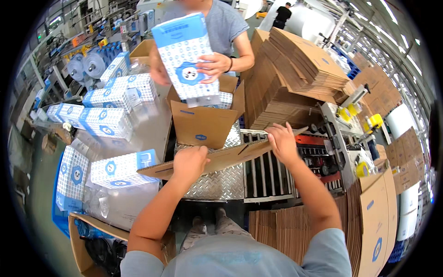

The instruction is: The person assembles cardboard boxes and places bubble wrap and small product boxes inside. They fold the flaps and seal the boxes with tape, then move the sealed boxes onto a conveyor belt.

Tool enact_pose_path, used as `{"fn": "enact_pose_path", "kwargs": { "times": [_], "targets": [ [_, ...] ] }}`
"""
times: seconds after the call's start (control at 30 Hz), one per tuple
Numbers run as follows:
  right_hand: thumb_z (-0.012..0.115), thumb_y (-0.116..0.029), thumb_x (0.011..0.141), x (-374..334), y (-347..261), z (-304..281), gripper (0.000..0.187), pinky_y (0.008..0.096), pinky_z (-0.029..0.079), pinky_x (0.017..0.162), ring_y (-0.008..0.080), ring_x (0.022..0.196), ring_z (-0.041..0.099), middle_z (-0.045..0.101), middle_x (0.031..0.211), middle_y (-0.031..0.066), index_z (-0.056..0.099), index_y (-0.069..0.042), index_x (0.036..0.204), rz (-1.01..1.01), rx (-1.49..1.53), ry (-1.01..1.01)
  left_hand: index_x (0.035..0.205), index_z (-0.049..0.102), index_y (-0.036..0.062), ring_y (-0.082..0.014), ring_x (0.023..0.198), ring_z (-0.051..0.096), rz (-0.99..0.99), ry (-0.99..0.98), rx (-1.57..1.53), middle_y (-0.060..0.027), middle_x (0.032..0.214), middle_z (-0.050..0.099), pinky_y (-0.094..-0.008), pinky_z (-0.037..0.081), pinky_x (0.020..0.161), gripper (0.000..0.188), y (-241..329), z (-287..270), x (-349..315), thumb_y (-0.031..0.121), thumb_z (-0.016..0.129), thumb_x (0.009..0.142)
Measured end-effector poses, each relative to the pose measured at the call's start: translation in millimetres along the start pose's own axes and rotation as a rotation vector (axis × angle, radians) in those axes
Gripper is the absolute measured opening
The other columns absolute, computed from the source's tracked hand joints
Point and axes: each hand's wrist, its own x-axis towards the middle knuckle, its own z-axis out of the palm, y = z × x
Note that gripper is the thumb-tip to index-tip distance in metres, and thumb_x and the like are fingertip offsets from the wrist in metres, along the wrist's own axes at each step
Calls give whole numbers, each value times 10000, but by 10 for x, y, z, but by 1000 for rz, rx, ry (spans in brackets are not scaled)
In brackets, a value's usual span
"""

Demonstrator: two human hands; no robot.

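Note:
A flattened cardboard carton (227, 158) spans the space in front of me, seen nearly edge-on over the metal plate. My left hand (190, 161) is closed around its left part. At its right end, my right hand (282, 144) grips the upper edge, fingers partly spread over it. Just beyond stands an open carton (198, 124) with blue-and-white packs inside. Across from me, a co-worker's hand (212, 67) steadies a blue-and-white printed pack (182, 48) upright above that carton. The co-worker's other hand (159, 71) is blurred.
Several similar packs (106, 122) lie on the grey table (150, 127) at left. A roller conveyor (265, 173) and a taping machine (318, 154) are at right. Flat cartons are stacked at far right (286, 74) and near right (295, 226). An open box (76, 244) stands lower left.

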Motion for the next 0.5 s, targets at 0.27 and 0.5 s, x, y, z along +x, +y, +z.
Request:
{"fn": "enact_pose_path", "kwargs": {
  "times": [0.27,0.5],
  "targets": [
    [452,-533,927,576,524,338,483,420,482,789,355,910,622,682,921,148,713,-127,946,193,339,-620,1220,598,154,-211,1125,536,79,277,492,-16,1266,575,-414,366,992,412,201,268,-143,150,592,808],
    [464,-447,939,968,556,732,428,422,454,855,326,962,616,678,938,144,695,-87,918,58,304,-211,1261,575,109,-269,1163,512,-143,108,253,-58,1313,553,-417,344,978,461,371,112,154,189,628,810]
  ]
}}
